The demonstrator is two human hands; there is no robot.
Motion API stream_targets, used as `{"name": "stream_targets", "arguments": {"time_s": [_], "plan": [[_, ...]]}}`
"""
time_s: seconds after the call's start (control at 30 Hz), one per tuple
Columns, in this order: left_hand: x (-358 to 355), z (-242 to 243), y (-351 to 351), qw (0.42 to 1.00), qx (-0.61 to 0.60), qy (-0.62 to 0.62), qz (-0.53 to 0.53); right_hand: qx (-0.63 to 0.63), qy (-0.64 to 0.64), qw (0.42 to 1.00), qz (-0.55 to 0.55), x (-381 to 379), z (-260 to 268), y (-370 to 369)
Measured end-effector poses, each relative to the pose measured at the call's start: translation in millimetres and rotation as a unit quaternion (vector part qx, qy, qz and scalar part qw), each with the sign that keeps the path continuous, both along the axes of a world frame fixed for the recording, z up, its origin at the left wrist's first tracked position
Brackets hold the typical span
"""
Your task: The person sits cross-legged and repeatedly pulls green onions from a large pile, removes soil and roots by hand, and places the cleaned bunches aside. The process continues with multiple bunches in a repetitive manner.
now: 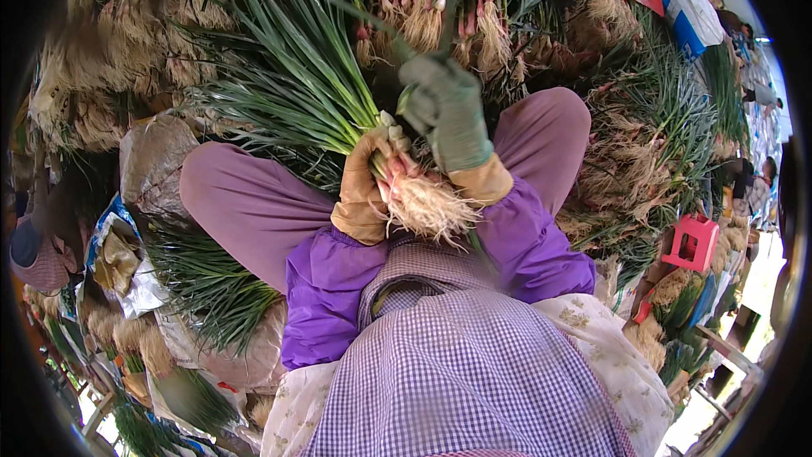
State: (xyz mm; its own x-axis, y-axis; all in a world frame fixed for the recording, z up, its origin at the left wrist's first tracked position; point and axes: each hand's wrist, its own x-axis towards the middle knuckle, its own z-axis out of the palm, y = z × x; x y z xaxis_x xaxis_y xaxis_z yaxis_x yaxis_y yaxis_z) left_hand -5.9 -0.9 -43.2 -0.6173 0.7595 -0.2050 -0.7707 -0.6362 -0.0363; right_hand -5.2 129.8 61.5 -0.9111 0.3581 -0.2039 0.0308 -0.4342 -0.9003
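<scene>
My left hand (363, 187), in a tan and greenish work glove, grips a bunch of green onions around its pale stems. The long green leaves (304, 82) fan out to the upper left. Its reddish bulbs and pale stringy roots (431, 203) point to the lower right, over my lap. Close above the roots is my right hand (447, 111), in a green-coated glove with a tan cuff, blurred by motion. Its fingers are curled, and a blurred green leaf strand (448, 19) runs up from them. The bunch lies between my purple-trousered knees.
More green onions (422, 13) are heaped ahead, with rooty bunches (120, 57) at the left and a loose pile (634, 158) at the right. A pink plastic stool (691, 242) stands at right. Plastic sacks (155, 158) lie left; other people (41, 247) are at the edges.
</scene>
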Motion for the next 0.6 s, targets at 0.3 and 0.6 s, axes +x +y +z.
{"name": "stream_targets", "arguments": {"time_s": [0.3, 0.6], "plan": [[-32, 46, -28, 0.929, 0.299, 0.154, 0.152, 0.682, -0.122, 0.611, 0.384, -21, -50, 83], [-19, 44, 4, 0.992, 0.062, 0.021, 0.105, 0.555, -0.280, 0.781, 0.060, -150, -15, 142]]}}
